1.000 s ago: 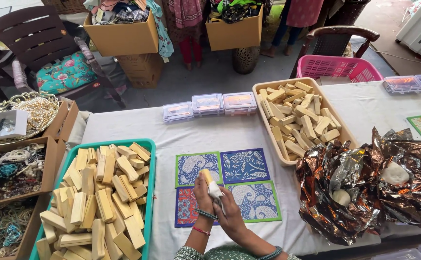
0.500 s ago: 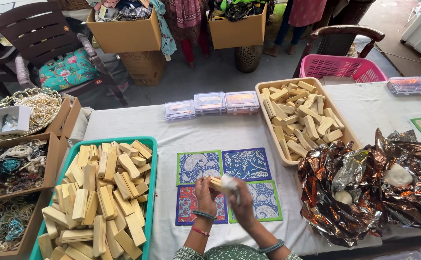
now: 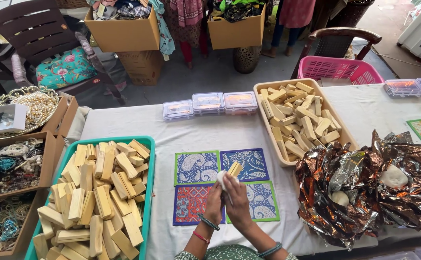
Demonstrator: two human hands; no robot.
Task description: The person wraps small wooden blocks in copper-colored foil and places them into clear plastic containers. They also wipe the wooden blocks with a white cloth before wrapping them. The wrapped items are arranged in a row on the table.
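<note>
Both hands, left (image 3: 213,204) and right (image 3: 238,202), together gripping a pale wooden block (image 3: 234,168) at fingertips.

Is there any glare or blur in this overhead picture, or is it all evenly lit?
Head view: soft, even daylight, faint shadows; sharp glare only on the crinkled bronze foil sheet; the teal tray of pale wooden blocks is crisp; both hands look slightly soft; table edges bow a little near the frame's sides.
</note>
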